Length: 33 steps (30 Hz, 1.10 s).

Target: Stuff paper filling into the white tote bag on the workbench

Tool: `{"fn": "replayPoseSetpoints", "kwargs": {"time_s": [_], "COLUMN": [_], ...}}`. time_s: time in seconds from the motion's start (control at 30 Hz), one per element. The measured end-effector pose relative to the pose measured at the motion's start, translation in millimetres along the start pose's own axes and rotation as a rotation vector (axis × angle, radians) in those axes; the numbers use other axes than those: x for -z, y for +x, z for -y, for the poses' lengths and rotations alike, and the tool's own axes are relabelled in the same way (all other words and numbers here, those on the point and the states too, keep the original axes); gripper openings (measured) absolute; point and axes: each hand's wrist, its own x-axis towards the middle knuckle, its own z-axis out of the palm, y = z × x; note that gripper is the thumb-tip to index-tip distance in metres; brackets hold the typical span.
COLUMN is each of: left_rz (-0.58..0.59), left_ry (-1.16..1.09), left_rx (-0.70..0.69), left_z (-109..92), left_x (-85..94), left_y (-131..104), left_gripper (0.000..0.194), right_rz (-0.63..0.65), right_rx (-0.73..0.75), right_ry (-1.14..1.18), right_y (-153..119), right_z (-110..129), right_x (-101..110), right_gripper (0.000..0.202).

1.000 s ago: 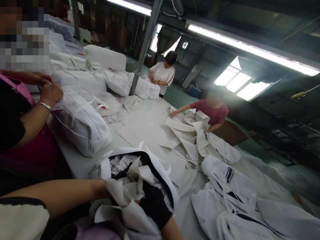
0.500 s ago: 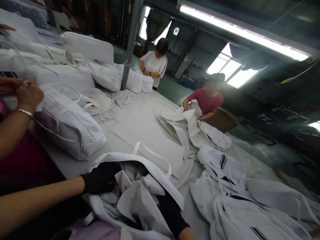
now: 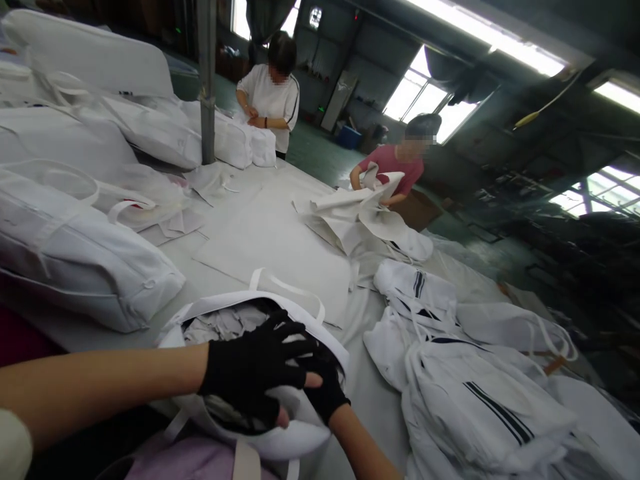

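Observation:
A white bag lies unzipped in front of me, with crumpled pale paper stuffing inside its opening. My left hand, in a black fingerless glove, is over the opening with its fingers spread, holding nothing. At the right end of the opening is my right hand, gloved the same way. Its fingers are partly hidden by the left hand and the bag, so their grip does not show. One white strap of the bag loops onto the table.
White stuffed bags are heaped at left. Flat white bags with dark stripes lie at right. Paper sheets cover the table's middle. A metal post stands at the far edge. Two people work across the table, one handling large sheets.
My left hand has come out of the stuffing and moved right, over the opening. The stuffing sits lower in the bag. The view has swung right.

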Motion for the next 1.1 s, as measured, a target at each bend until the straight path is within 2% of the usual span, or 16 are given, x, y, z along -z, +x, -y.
{"fn": "replayPoseSetpoints", "kwargs": {"time_s": [0.03,0.07,0.1,0.17,0.27,0.33,0.4,0.43,0.5,0.57,0.7,0.8,0.9,0.97,1.03,1.1], "left_rz": [0.042,0.054,0.15,0.227,0.227,0.194,0.154,0.14,0.138,0.182,0.308,0.342,0.375,0.381,0.332,0.252], "left_ry": [0.057,0.093,0.113,0.117,0.118,0.137,0.165,0.179,0.199,0.192,0.057,-0.073,-0.134,-0.142,-0.119,-0.065], "left_rx": [-0.058,-0.054,-0.062,0.019,0.085,0.065,0.033,0.011,-0.03,-0.051,-0.019,0.03,0.079,0.083,0.07,0.064], "left_z": [5,13,21,36,45,43,41,41,47,58,79,89,89,84,77,71], "left_x": [-16.7,-34.9,-52.6,-80.1,-96.0,-95.8,-94.1,-93.7,-94.5,-97.9,-111.6,-114.7,-100.2,-86.3,-75.7,-70.1], "left_y": [-7,-19,-32,-57,-73,-73,-72,-74,-82,-90,-88,-76,-65,-60,-59,-58], "left_gripper": [0.064,0.069,0.074,0.085,0.095,0.093,0.086,0.081,0.074,0.073,0.083,0.085,0.083,0.08,0.078,0.075], "right_rz": [0.012,0.031,0.054,0.037,-0.005,0.086,0.259,0.338,0.432,0.467,0.529,0.549,0.56,0.579,0.586,0.498], "right_rx": [0.006,0.009,0.006,-0.039,-0.113,-0.082,-0.009,0.023,0.081,0.112,0.004,-0.042,-0.046,-0.063,-0.055,-0.023], "right_ry": [0.014,0.033,0.063,0.163,0.292,0.244,0.129,0.081,0.03,0.03,0.039,-0.003,-0.024,0.013,0.137,0.257], "right_y": [-3,-5,-8,-12,-16,-20,-24,-25,-24,-19,0,8,9,9,14,26], "right_z": [1,3,6,12,19,19,15,11,2,-6,-11,-10,-9,-9,-7,-1], "right_x": [1,4,8,19,40,49,50,46,32,14,-12,-16,-5,10,31,51], "right_gripper": [0.035,0.034,0.036,0.04,0.05,0.077,0.106,0.113,0.113,0.111,0.116,0.111,0.11,0.113,0.108,0.09]}}
